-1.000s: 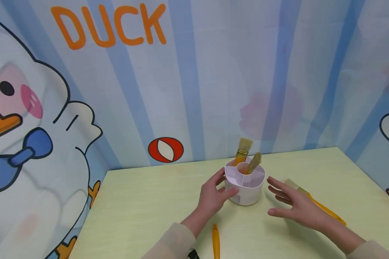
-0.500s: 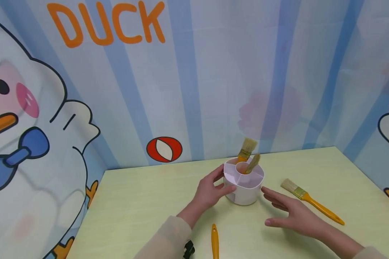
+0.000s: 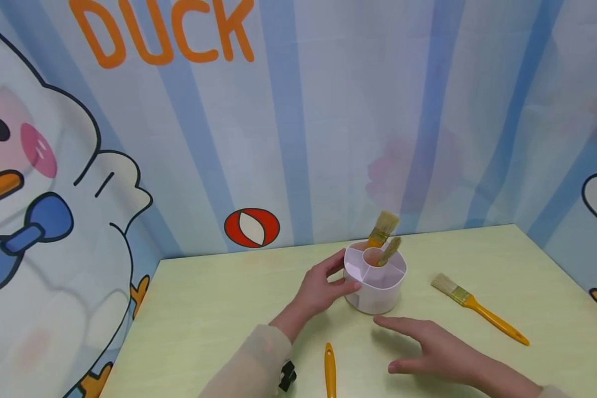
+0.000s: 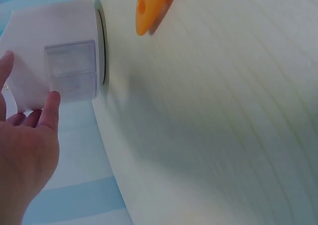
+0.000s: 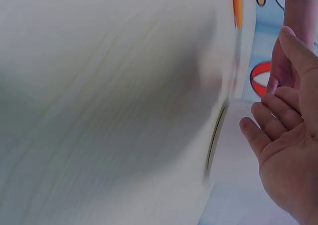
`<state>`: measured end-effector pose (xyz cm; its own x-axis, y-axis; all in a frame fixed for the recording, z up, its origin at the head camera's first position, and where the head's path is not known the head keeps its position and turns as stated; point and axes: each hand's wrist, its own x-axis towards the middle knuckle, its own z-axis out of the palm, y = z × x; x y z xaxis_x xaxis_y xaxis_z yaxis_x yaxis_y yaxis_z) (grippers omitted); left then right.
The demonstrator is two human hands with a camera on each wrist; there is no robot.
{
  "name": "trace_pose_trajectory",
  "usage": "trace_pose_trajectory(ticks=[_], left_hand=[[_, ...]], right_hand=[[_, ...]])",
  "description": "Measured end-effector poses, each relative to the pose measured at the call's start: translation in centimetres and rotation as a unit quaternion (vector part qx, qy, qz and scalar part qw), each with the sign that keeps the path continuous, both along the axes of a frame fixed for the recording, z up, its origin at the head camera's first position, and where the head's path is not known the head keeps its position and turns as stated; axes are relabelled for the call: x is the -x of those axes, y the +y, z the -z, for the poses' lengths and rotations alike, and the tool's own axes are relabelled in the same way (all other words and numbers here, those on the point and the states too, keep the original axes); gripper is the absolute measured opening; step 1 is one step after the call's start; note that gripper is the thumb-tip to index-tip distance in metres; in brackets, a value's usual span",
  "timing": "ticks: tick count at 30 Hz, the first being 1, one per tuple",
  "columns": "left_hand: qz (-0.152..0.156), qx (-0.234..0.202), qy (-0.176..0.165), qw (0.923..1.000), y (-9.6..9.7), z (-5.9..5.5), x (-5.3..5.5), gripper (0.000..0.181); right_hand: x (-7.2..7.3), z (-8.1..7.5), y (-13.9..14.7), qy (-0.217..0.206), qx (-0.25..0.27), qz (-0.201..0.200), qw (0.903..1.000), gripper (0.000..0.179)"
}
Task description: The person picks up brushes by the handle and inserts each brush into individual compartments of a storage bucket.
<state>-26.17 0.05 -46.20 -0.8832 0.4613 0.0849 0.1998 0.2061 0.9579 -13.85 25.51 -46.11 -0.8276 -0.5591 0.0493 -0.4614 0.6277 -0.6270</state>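
A white round desk organizer point(image 3: 375, 296) with several compartments stands upright on the table. My left hand point(image 3: 314, 290) holds its left side, thumb at the front and fingers round the back; the left wrist view shows the fingertips against the organizer's wall point(image 4: 30, 36). One paintbrush point(image 3: 384, 225) stands bristles up in a rear compartment, and another paintbrush point(image 3: 389, 251) leans in the central round one. In front and to the right, my right hand point(image 3: 435, 348) hovers above the table with fingers extended, holding nothing; the right wrist view shows its palm point(image 5: 290, 155).
A third paintbrush point(image 3: 497, 321) with a yellow handle lies on the table to the right. Near the front edge lies another yellow handle point(image 3: 330, 370), its other end cut off by the frame. A cloth backdrop point(image 3: 328, 110) with printed ducks rises behind the table point(image 3: 219, 309).
My right hand has moved left and toward me, away from the organizer's right side and off the brush it partly covered. The rear paintbrush now leans further right. The left hand keeps its hold.
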Motion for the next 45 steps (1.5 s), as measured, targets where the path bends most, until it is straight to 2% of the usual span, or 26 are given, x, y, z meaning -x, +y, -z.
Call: trace_pose_trajectory(ticks=[5, 13, 16, 22, 27, 31, 37, 39, 43, 45], left_hand=[[0.003, 0.003, -0.001, 1.0000, -0.2, -0.3, 0.1, 0.078], [0.011, 0.013, 0.002, 0.9998, -0.5, -0.5, 0.2, 0.076], [0.012, 0.019, 0.001, 0.9998, -0.5, -0.5, 0.3, 0.075], [0.017, 0.017, 0.007, 0.9997, -0.5, -0.5, 0.4, 0.074], [0.019, 0.020, 0.009, 0.9996, -0.5, -0.6, 0.3, 0.073], [0.015, 0.023, 0.006, 0.9996, -0.5, -0.8, 0.3, 0.073], [0.015, 0.022, 0.008, 0.9996, -0.5, -0.9, 0.3, 0.073], [0.015, 0.024, 0.007, 0.9996, -0.5, -0.8, 0.3, 0.073], [0.013, 0.026, 0.005, 0.9996, -0.5, -0.8, 0.4, 0.073], [0.013, 0.025, 0.005, 0.9996, -0.6, -0.8, 0.4, 0.073]], right_hand=[[-0.2, 0.3, -2.4, 0.023, -0.012, -0.073, 0.9970, 0.077], [0.2, 0.8, -5.7, 0.003, -0.041, -0.160, 0.9862, 0.066], [0.1, 1.0, -6.6, 0.019, -0.044, -0.199, 0.9788, 0.058], [-0.1, 1.2, -8.3, 0.088, -0.070, -0.261, 0.9587, 0.050], [0.1, 1.7, -9.3, 0.117, -0.058, -0.305, 0.9433, 0.046], [0.2, 2.2, -9.6, 0.141, -0.044, -0.330, 0.9323, 0.040], [0.5, 2.7, -9.8, 0.236, -0.044, -0.355, 0.9033, 0.034], [0.5, 2.8, -9.8, 0.250, -0.042, -0.353, 0.9007, 0.032], [0.5, 2.8, -9.5, 0.242, -0.030, -0.343, 0.9071, 0.029], [0.4, 2.9, -9.4, 0.246, -0.027, -0.344, 0.9056, 0.029]])
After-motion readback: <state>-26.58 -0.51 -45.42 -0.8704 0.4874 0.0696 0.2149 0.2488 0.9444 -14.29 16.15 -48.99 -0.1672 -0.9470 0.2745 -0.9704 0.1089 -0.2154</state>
